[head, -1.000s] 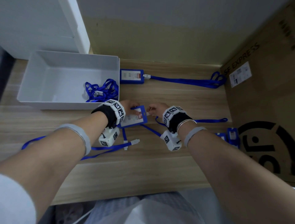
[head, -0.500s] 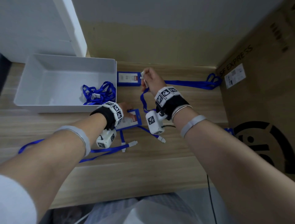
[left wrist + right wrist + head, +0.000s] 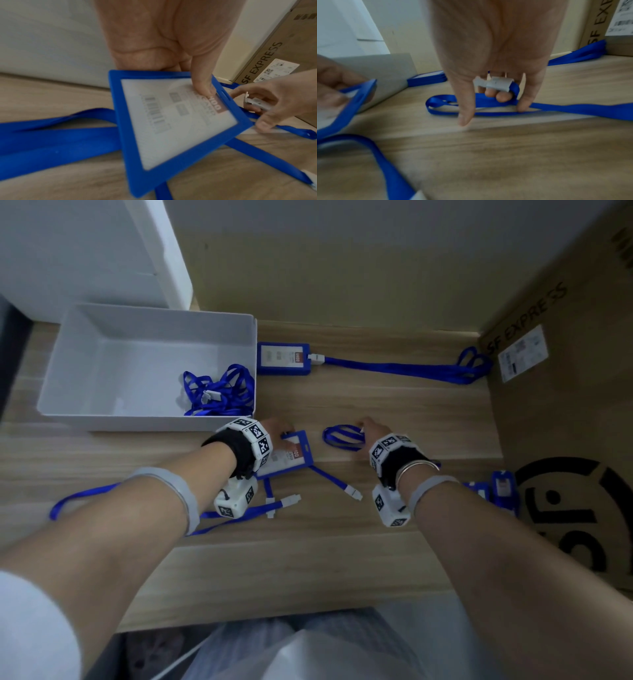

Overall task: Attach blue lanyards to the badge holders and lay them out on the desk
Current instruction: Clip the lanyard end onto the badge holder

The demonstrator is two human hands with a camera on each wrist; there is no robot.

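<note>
My left hand (image 3: pixel 279 434) grips a blue badge holder (image 3: pixel 289 455) (image 3: pixel 175 121) by its slotted end, thumb pressed on its clear face, tilted just above the desk. A little to its right, my right hand (image 3: pixel 368 428) holds a blue lanyard (image 3: pixel 342 436) (image 3: pixel 471 106), its white clip (image 3: pixel 494 82) (image 3: pixel 255 103) pinched in the curled fingers while the strap loops onto the wood. A finished badge holder (image 3: pixel 283 358) with its lanyard (image 3: pixel 404 368) stretched rightward lies at the back of the desk.
A white bin (image 3: pixel 102 364) at back left holds tangled lanyards (image 3: pixel 219 392). Loose lanyards with white clips (image 3: pixel 291 500) lie under my left wrist. More badge holders (image 3: pixel 501 487) sit by the cardboard box (image 3: pixel 565 405) along the right.
My right hand came back from the far badge holder to the middle of the desk, bringing a lanyard's clip end beside the holder. The left hand kept its grip on the holder.
</note>
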